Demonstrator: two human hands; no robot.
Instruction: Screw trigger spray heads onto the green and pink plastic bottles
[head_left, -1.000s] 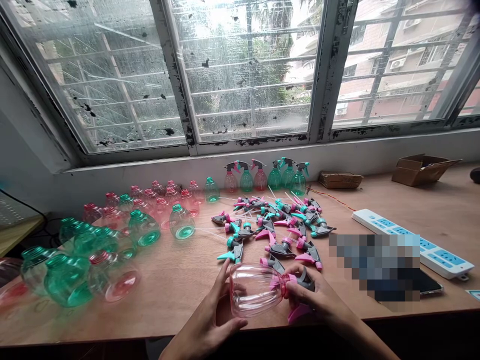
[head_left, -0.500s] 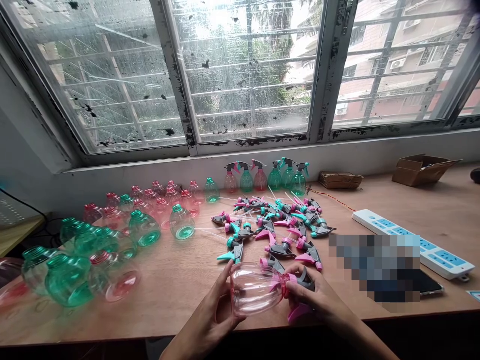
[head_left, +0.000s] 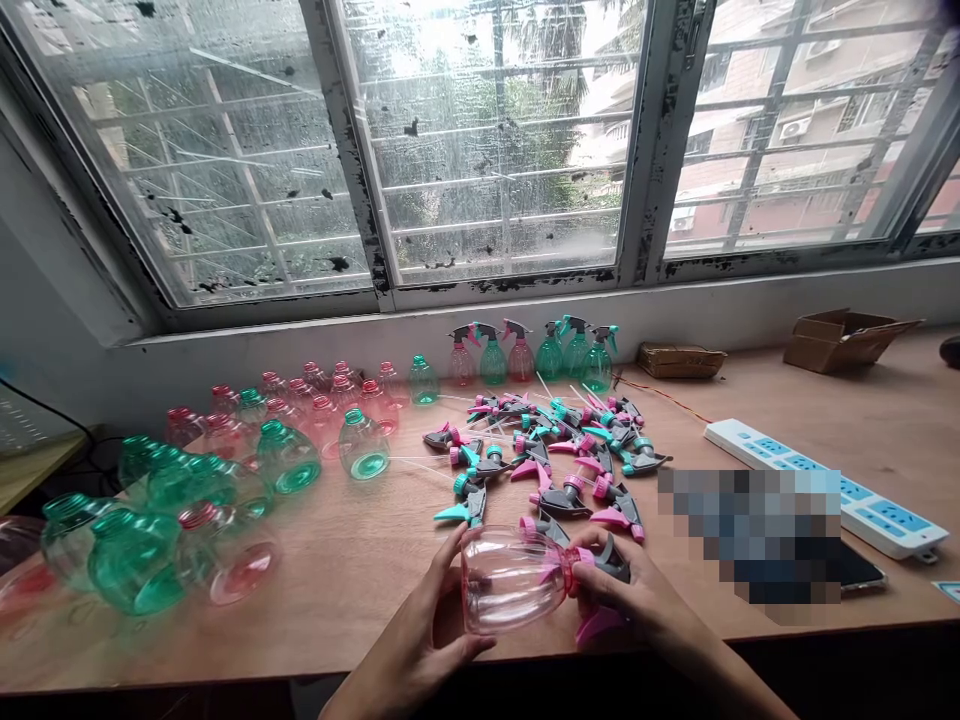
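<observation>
A clear pink spray bottle [head_left: 510, 580] lies on its side in the air near the table's front edge, its base to the left. My left hand [head_left: 420, 610] is closed around the base end, thumb below and fingers behind. At the neck, my right hand [head_left: 619, 585] grips the pink collar of a grey trigger sprayer head [head_left: 613, 560], which sits on the bottle's mouth. The head's pink trigger [head_left: 598, 624] points down beneath the right fingers. Just beyond the hands lies a pile of loose sprayer heads [head_left: 555, 440] in grey with pink or teal parts.
Several open green bottles [head_left: 139, 560] and pink bottles [head_left: 322, 425] stand on the left. Bottles with heads fitted [head_left: 521, 358] line the wall. To the right are a power strip [head_left: 825, 485], a phone [head_left: 855, 567], partly blurred out, and cardboard boxes [head_left: 840, 340].
The bottle and right hand look almost unmoved. My left thumb has shifted slightly at the bottle's base.
</observation>
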